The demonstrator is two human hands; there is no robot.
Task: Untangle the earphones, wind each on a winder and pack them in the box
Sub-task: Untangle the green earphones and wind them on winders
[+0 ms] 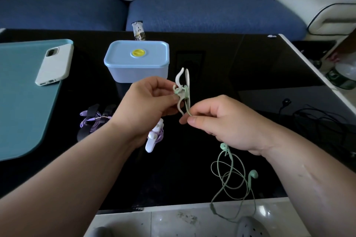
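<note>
The left hand [146, 102] is pinching the winder [183, 90], the right hand [227, 121] is pinching the cord [230, 157]; loops hanging below its fingers could snag.

The left hand [146, 102] and the right hand [221, 121] are recorded as bare; both forearms are seen uncovered to the frame edge; short-trimmed nails are noted.

White winder [150, 146] (purple cord [161, 135]) lies half hidden behind left forearm [107, 140].
</note>
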